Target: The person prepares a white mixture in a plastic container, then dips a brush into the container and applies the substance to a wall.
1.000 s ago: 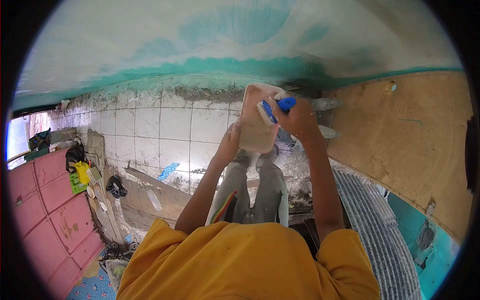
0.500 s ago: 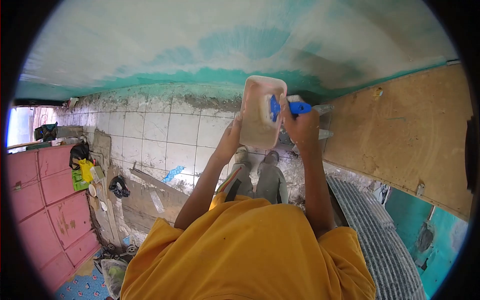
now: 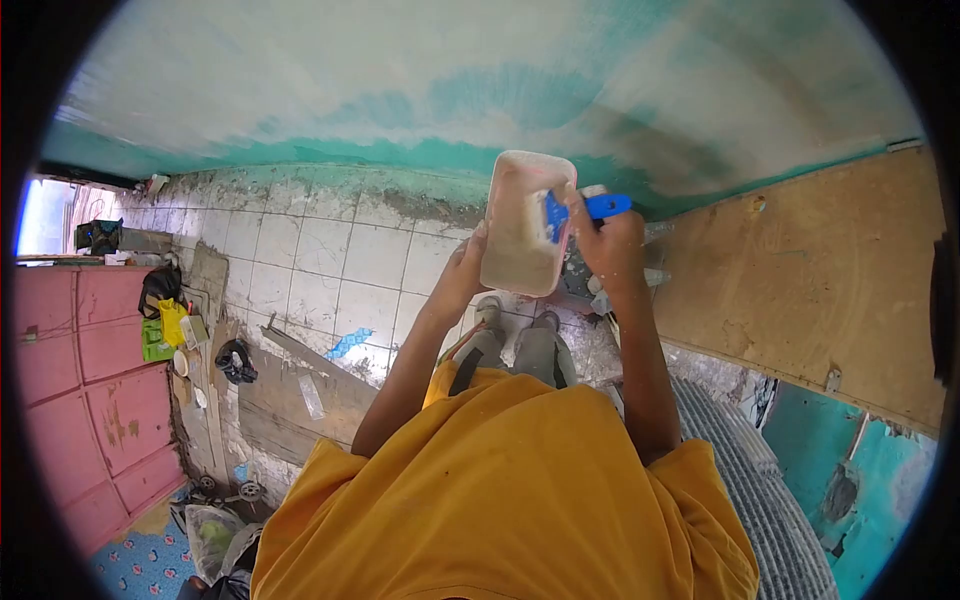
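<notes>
A pale pink rectangular tray (image 3: 515, 255) with a whitish paste inside is held up in front of the body. My left hand (image 3: 462, 273) grips its left edge, fingers partly hidden behind the rim. My right hand (image 3: 608, 240) is closed round the handle of a blue scraper (image 3: 605, 206), whose blade end lies inside the tray near its right wall. White paste clings to the blade. Beyond the tray rises a wall (image 3: 420, 100) with patchy white coating over turquoise.
A brown wooden board (image 3: 800, 270) stands on the right, with grey corrugated sheeting (image 3: 750, 490) below it. White floor tiles (image 3: 375, 255) run along the wall. Pink panels (image 3: 110, 400), bags (image 3: 172, 322) and planks (image 3: 290, 400) are on the left.
The scraper has tilted slightly, its handle now reaching further right and its blade lower against the tray's wall. The camera view has shifted a little.
</notes>
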{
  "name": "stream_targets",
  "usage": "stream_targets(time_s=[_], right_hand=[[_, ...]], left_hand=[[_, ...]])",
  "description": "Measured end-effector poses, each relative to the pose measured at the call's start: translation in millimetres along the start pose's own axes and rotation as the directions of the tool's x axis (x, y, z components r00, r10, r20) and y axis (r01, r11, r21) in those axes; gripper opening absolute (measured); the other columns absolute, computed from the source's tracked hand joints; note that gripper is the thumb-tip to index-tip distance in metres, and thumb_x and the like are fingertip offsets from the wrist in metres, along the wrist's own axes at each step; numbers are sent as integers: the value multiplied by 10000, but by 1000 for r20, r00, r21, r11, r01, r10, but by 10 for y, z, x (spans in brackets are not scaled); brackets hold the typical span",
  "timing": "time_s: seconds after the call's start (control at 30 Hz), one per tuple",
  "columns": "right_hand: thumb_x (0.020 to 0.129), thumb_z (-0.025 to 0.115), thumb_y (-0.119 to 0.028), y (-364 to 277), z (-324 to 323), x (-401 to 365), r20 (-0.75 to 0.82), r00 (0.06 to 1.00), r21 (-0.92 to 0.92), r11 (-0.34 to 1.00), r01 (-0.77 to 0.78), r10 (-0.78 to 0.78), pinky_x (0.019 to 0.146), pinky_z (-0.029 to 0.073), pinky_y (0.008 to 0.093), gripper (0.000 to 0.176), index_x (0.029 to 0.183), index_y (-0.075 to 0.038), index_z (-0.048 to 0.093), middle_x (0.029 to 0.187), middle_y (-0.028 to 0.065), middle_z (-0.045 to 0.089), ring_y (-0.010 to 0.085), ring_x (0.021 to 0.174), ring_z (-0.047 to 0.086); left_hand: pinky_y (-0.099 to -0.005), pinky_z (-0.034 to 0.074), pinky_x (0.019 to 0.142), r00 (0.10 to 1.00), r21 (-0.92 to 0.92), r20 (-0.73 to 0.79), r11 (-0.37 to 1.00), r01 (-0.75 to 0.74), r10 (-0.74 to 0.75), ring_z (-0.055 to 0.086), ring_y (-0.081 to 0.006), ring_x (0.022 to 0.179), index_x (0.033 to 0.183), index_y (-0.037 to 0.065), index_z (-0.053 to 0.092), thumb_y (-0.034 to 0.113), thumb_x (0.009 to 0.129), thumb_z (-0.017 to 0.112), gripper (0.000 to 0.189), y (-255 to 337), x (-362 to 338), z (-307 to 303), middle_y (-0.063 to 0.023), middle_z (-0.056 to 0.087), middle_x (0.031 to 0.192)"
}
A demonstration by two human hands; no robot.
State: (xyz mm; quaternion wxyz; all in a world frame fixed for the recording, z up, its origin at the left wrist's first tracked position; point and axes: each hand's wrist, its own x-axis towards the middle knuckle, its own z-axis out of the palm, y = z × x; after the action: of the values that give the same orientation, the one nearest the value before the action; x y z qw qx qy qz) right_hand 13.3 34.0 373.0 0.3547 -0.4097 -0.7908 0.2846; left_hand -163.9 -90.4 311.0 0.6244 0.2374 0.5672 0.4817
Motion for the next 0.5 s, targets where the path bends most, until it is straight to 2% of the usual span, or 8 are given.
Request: stream_targets(time_s=[0.07, 0.2, 0.3, 0.37, 0.43, 0.5], right_hand=[[890, 685, -220, -48, -64, 45, -80, 989, 77, 990, -122, 128, 493, 448, 389, 251, 751, -26, 609, 607, 176, 581, 361, 529, 583], [889, 683, -222, -84, -140, 31, -98, 993, 20, 997, -70, 71, 495, 446, 387, 257, 744, -26, 603, 609, 180, 582, 368, 535, 583], [885, 684, -226, -106, -146, -71, -3, 1000, -54, 999, -5, 5, 494, 443, 398, 261, 739, -27, 597, 600, 179, 578, 371, 539, 587], [882, 685, -235, -62, -91, -108, 40, 999, -12, 1000, 23, -23, 488, 440, 416, 267, 737, -30, 594, 583, 172, 573, 380, 541, 592], [881, 682, -238, 29, -85, -38, -4, 997, -11, 997, 73, -73, 496, 445, 430, 253, 748, -38, 601, 572, 167, 567, 391, 545, 590], [881, 674, -237, 69, -150, 34, -62, 998, -1, 1000, -8, 8, 501, 449, 430, 250, 750, -39, 595, 571, 172, 562, 400, 545, 584]], left_hand=[[-440, 494, 982, 1000, -9, 3, 1000, -18, 18, 556, -289, 1216, 1448, 18, 376, 610, 995, 309, 748, 72, -64, 21, -193, 534, 1332], [-435, 500, 973, 999, -6, -20, 999, -37, 37, 555, -287, 1218, 1454, 32, 374, 606, 997, 309, 737, 192, -127, 91, -192, 529, 1338], [-435, 504, 969, 999, 14, -33, 999, -37, 37, 556, -285, 1217, 1460, 38, 366, 594, 1003, 300, 723, 198, -138, 175, -193, 523, 1343], [-377, 540, 913, 997, -49, -55, 998, -48, 45, 598, -242, 1157, 1425, 16, 409, 564, 1014, 317, 691, 129, -93, 229, -151, 563, 1300], [-382, 541, 916, 998, -50, -49, 998, -43, 40, 598, -244, 1158, 1423, 17, 411, 571, 1012, 310, 697, 66, -47, 258, -152, 565, 1296], [-388, 542, 918, 998, -54, -49, 998, -34, 31, 597, -247, 1159, 1422, 18, 414, 577, 1010, 304, 703, 50, -37, 311, -152, 567, 1292]])
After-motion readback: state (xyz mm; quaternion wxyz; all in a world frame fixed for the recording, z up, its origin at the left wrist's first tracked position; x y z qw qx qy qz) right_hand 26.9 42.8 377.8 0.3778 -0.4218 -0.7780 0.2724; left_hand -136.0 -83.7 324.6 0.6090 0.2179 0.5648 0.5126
